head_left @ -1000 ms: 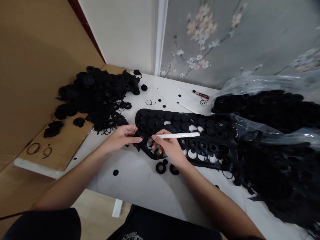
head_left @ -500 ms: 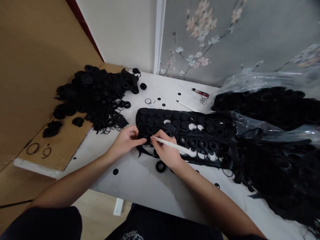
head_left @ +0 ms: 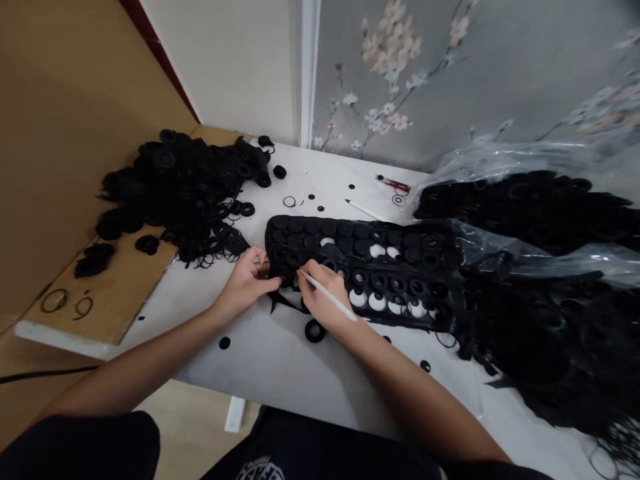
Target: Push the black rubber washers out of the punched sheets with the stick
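Left fingers [head_left: 269, 286] at edge of sheet [head_left: 350, 258].

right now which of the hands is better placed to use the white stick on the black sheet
Likely the right hand: it grips the white stick over the black sheet, while the left hand is at the sheet's left edge, no tool showing.

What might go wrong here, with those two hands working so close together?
The right hand holds a white stick with its far tip near the left hand, so a slip might jab it or mark the black sheet. The right forearm passes close to a small loose disc, and could perhaps knock it away.
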`<state>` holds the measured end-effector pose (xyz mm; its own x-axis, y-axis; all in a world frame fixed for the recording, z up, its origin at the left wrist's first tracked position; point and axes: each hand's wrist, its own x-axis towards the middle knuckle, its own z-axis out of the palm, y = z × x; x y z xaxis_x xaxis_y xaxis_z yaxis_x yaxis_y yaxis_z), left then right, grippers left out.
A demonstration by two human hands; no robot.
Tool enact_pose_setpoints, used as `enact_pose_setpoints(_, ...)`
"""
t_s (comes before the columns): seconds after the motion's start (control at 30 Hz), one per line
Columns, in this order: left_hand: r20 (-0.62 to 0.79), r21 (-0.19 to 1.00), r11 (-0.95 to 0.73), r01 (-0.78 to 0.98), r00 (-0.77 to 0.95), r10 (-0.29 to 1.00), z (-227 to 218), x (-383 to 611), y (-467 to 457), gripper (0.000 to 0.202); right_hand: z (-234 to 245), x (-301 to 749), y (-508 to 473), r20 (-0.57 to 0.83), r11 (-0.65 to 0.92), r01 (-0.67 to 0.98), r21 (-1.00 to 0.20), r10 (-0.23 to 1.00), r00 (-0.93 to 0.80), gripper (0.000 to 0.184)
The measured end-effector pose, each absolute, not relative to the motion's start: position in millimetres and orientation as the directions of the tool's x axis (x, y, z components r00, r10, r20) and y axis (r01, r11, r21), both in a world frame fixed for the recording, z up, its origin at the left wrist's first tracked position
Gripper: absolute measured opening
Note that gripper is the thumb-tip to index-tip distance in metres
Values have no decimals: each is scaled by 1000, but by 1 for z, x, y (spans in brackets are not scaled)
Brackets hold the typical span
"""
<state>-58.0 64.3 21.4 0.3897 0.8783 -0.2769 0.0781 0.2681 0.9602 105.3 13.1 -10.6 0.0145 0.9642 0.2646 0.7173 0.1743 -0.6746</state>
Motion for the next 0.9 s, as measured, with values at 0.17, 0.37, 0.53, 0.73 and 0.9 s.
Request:
enact_pose_setpoints(0.17, -211, 972, 232, 26, 524, 825, 23, -65, 65, 40, -11, 109, 15, 239, 135, 656, -743, 968, 71, 19)
enact_pose_setpoints(0.37, -148, 983, 61, 176, 538, 830, 27, -68, 71, 52, 4, 114, 9, 204, 141, 320, -937, 964, 171, 13)
enact_pose_setpoints(0.53, -120, 973, -10, 230, 544, 830, 25, -71, 78, 22, 20, 120, 4, 139, 120, 82, -989, 943, 302, 25)
enact_pose_setpoints(0.73, -142, 977, 23, 213, 565, 813, 25, -73, 81, 27, 28, 110, 6, 151, 111, 247, -963, 978, 147, 22)
enact_pose_setpoints(0.9, -126, 954, -76, 291, 616, 777, 24, -75, 80, 32, 21, 97, 16, 175, 128, 456, -881, 982, 63, 25)
